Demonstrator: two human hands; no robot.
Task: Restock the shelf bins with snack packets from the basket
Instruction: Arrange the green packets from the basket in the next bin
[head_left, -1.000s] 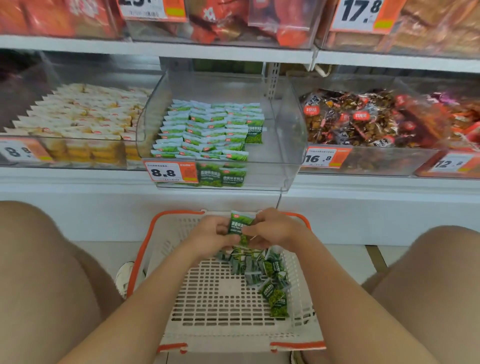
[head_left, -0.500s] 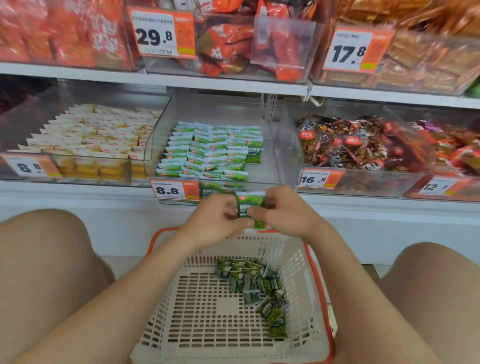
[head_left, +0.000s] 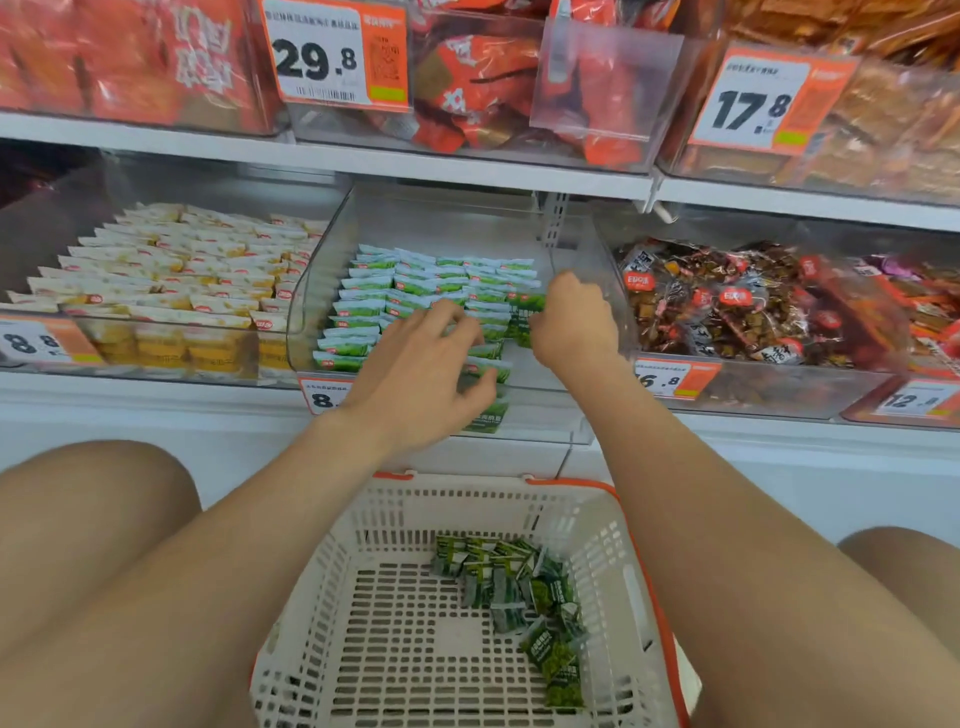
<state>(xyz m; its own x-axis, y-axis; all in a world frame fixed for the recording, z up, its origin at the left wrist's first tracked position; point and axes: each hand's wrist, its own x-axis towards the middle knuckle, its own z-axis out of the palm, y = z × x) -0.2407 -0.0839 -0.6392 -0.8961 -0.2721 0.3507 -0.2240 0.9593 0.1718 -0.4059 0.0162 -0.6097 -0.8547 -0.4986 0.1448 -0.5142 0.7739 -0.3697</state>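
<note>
The green packets lie in neat rows in the clear bin on the shelf. My right grip is curled and pinches one packet at the right end of the rows, low inside the bin. My left grip is spread wide, with its fingers on the front rows. I think I am tucking this packet into its place.

The rows fill the left and middle of the bin, but the right side has bare room. Below me, the basket holds a small pile of the same kind. So I judge the job is well along but not done.

Yellow packets fill the bin to the left. Brown snacks fill the one to the right.
</note>
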